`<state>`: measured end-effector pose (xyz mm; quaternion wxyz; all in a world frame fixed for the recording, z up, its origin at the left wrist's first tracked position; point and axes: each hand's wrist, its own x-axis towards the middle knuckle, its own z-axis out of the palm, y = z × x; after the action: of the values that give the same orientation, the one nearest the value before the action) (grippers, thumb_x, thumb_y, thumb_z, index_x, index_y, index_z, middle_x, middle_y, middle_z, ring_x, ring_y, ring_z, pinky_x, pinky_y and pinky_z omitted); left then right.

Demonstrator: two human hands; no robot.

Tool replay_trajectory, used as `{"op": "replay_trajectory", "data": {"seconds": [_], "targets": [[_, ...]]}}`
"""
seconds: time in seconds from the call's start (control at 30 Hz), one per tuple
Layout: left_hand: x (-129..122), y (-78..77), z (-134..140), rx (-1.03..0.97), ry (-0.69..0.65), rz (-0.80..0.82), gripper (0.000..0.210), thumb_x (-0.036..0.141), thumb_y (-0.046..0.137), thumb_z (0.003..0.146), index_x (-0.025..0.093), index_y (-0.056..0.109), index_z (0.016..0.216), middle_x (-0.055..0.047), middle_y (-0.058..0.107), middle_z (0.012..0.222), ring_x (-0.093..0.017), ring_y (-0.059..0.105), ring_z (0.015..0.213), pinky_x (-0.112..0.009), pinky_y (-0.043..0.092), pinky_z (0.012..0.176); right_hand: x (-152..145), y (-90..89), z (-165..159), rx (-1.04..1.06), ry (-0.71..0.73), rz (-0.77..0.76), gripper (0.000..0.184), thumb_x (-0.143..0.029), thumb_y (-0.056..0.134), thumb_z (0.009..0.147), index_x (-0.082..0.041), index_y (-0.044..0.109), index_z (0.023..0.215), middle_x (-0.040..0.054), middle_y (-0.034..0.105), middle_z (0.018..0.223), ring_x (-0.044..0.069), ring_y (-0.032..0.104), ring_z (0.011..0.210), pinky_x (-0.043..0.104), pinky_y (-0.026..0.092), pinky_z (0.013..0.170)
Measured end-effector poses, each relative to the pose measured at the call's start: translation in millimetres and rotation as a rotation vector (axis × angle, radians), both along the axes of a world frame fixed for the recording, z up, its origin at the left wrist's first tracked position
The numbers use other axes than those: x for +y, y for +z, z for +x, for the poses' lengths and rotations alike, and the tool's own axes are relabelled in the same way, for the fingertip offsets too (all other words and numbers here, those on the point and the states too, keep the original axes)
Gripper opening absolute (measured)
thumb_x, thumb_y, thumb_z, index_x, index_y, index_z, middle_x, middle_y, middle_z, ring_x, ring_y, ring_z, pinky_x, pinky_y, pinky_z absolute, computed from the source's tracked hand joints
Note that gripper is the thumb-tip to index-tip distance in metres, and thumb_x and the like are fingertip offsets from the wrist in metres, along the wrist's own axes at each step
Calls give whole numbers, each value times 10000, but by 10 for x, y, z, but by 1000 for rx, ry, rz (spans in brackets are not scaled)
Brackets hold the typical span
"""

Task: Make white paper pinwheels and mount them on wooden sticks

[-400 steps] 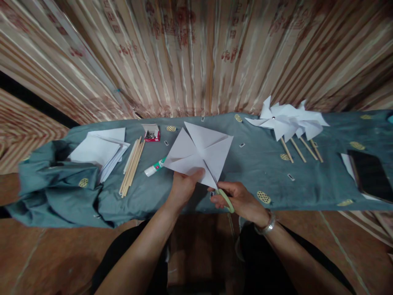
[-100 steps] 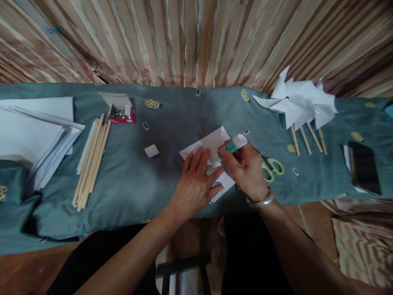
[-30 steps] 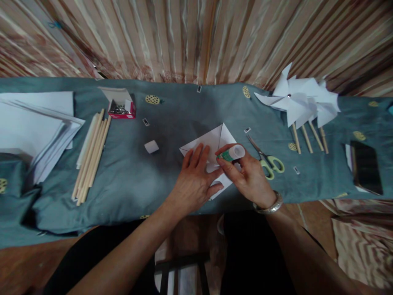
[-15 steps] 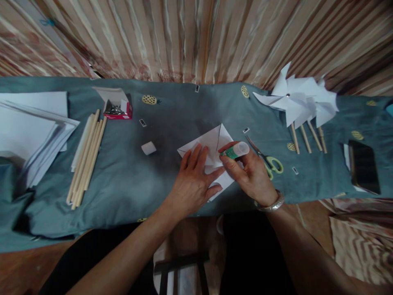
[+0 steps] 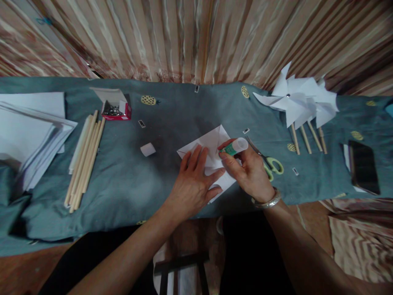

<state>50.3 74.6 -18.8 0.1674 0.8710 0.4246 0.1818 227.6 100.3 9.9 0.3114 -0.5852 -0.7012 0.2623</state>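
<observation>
Glue stick (image 5: pixel 236 146), half hidden in curled right hand (image 5: pixel 254 175); paper (image 5: pixel 210 139) partly under spread left hand (image 5: pixel 193 184)

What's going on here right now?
A person's left hand is spread on a folded white paper, while the right hand holds a glue stick tilted over it; whether its tip touches is hidden. The white cap lies apart on the cloth. Scissors rest beside the right hand, paper pinwheels lie farther right, and wooden sticks lie to the left.
</observation>
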Motion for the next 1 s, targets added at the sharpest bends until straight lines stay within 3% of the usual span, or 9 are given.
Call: {"op": "replay_trajectory", "data": {"seconds": [0.3, 0.53, 0.8, 1.0], "targets": [[-3, 2, -7, 1, -5, 9, 465, 436, 624, 846, 291, 573, 1286, -144, 320, 1536, -397, 205, 1443, -639, 252, 1105, 44, -20, -38, 11, 9, 4, 227, -406, 572, 896, -209, 609, 1003, 26, 661, 817, 162, 574, 635, 297, 446, 581], [2, 18, -9, 16, -10, 6, 476, 433, 619, 850, 278, 568, 1298, -167, 329, 1525, -412, 219, 1435, -640, 245, 1107, 31, -28, -74, 16, 41, -1, 224, -372, 577, 897, -197, 605, 1033, 30, 661, 830, 163, 591, 660, 301, 460, 613], [-5, -11, -3, -4, -5, 10, 408, 435, 623, 846, 278, 618, 1224, -130, 304, 1547, -394, 195, 1448, -634, 227, 1123, 25, 16, -118, -22, 74, 1, 206, -371, 578, 894, -198, 595, 1003, 5, 627, 751, 148, 567, 620, 272, 425, 567], [0, -9, -7, 8, -9, 8, 407, 440, 608, 856, 267, 620, 1224, -160, 293, 1545, -405, 199, 1444, -624, 213, 1129, -1, 58, -100, -25, 153, -23, 186, -346, 544, 912, -191, 586, 1006, 42, 658, 851, 164, 582, 688, 288, 442, 617]]}}
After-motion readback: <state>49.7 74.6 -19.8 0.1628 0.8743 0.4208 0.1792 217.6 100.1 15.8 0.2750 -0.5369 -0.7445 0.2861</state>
